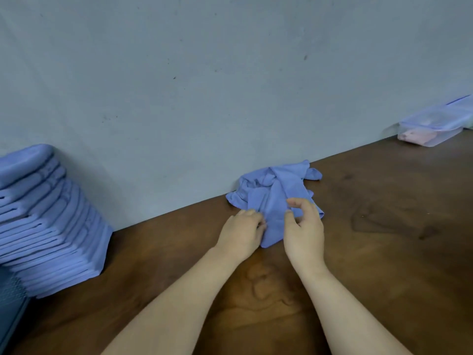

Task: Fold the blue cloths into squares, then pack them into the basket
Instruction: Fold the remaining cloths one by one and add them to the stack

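A crumpled blue cloth (pixel 275 198) lies on the brown wooden table against the grey wall. My left hand (pixel 243 233) pinches its near left edge with curled fingers. Just to the right, my right hand (pixel 303 226) hovers over the cloth's near edge, thumb and forefinger curved and apart, holding nothing that I can see. A tall stack of folded blue cloths (pixel 48 221) stands at the far left by the wall. The dark corner of what may be the basket (pixel 11 311) shows at the left edge, in front of the stack.
A clear plastic box with a bluish lid (pixel 432 129) and something pink inside sits at the back right against the wall. The wooden table (pixel 384 239) stretches bare to the right and toward me.
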Motion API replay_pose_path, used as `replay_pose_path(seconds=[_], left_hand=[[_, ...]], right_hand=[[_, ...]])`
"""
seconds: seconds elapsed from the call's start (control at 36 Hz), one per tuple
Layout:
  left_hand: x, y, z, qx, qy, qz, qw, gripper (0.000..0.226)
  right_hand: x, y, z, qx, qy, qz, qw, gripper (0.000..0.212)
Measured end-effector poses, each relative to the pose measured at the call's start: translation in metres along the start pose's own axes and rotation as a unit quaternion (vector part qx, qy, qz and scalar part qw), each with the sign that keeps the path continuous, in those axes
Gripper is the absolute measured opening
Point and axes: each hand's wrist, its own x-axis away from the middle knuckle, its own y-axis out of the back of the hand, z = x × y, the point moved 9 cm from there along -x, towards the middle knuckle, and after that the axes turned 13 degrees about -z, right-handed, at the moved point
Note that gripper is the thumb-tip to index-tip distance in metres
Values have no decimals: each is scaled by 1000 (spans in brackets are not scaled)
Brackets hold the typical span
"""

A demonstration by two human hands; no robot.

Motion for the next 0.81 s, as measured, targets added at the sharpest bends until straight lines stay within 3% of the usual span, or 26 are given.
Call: replay_pose_path(seconds=[0.19, 0.36, 0.5, 0.61, 0.72, 0.81], left_hand=[[69, 43, 39, -1, 27, -43, 999, 14], [136, 91, 65, -2, 73, -58, 996, 9], [179, 135, 91, 7, 119, -46, 992, 18], [186, 147, 100, 20, 142, -63, 988, 27], [190, 144, 89, 63, 152, -79, 983, 36], [186, 151, 76, 83, 135, -115, 981, 22]], right_hand=[[13, -10, 22, 44, 92, 52, 993, 31], [33, -25, 31, 151, 221, 101, 958, 37], [35, -27, 37, 165, 230, 103, 954, 34], [46, -38, 29, 204, 221, 162, 940, 45], [75, -61, 23, 270, 241, 282, 888, 55], [94, -73, 22, 279, 290, 336, 852, 47]])
